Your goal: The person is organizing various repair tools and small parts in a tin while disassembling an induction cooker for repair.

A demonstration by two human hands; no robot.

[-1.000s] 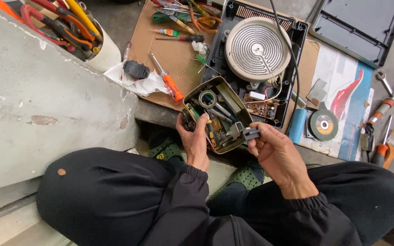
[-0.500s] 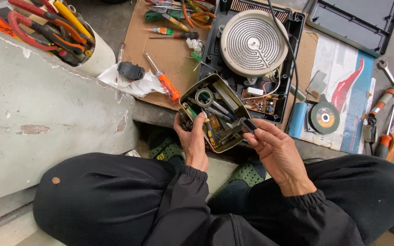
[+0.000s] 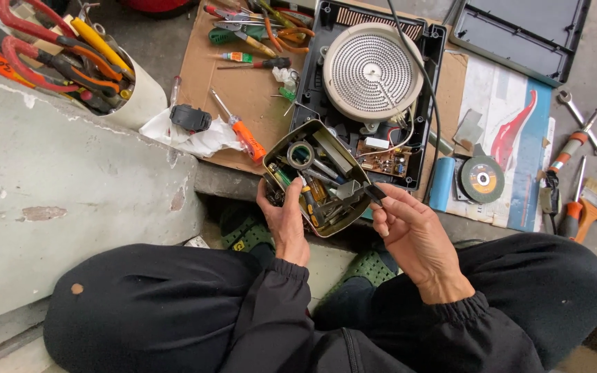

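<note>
Cooktop (image 3: 374, 72) and screwdriver (image 3: 242, 131) lie beyond the tin (image 3: 291, 141); left hand (image 3: 283, 214) grips it, right hand (image 3: 405, 224) pinches a dark part (image 3: 375, 193).

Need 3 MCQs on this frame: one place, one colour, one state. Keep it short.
1. Where does the round white spiral heating coil sit?
A. in the open black appliance casing
B. in the white tool bucket
C. on the person's lap

2. What colour is the handle of the screwdriver lying on the brown cardboard sheet?
A. blue
B. orange
C. black

3. What is the left hand doing?
A. resting flat on the concrete
B. gripping a wrench
C. holding the olive metal tin of small parts

Answers: 1 A, the coil lies inside the casing; 2 B, the handle is orange; 3 C, the left hand grips the tin's near edge while the right hand pinches a small dark part.
</note>
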